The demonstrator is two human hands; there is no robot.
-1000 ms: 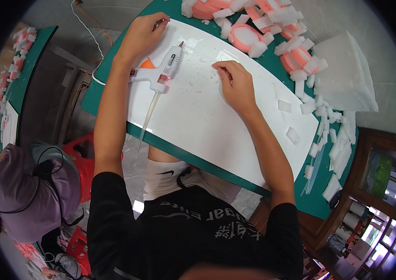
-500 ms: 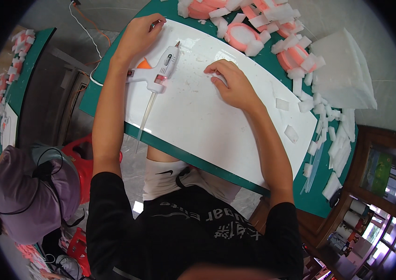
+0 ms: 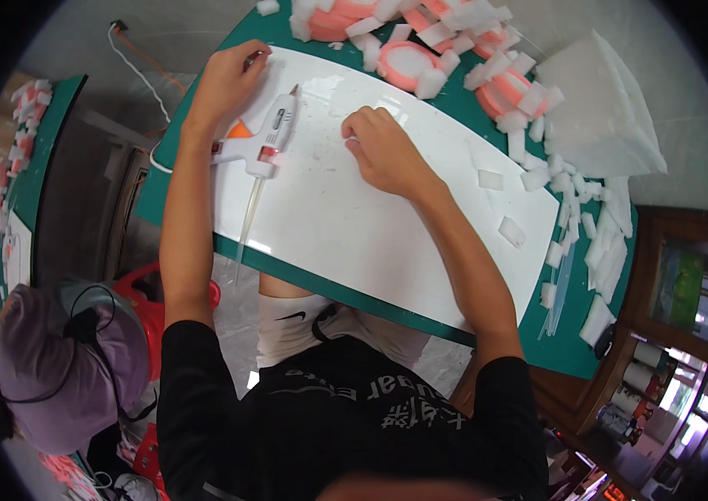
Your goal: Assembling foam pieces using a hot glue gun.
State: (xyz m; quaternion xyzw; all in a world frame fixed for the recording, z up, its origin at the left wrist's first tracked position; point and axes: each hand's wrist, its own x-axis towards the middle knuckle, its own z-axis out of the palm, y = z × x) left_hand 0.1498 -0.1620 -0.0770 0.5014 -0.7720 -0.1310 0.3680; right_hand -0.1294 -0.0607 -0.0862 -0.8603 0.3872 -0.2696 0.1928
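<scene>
My left hand is at the far left of a white board, its fingers curled in with the tips close together; whatever they may hold is hidden. Over the middle of the board, my right hand has its fingers bent in against the thumb, and anything in the pinch is too small to name. Between the two hands a white hot glue gun with an orange trigger lies on the board, nearer my left forearm. Its nozzle points away from me, and a clear glue stick sticks out of its back past the near edge.
Pink rings with white foam blocks crowd the green table's far side. A big white foam block stands far right, with foam scraps nearer me. Two foam pieces lie on the board. Another person sits at left.
The fingers of my right hand have closed in toward the thumb. The whole view has shifted slightly, while the glue gun stays in place on the board.
</scene>
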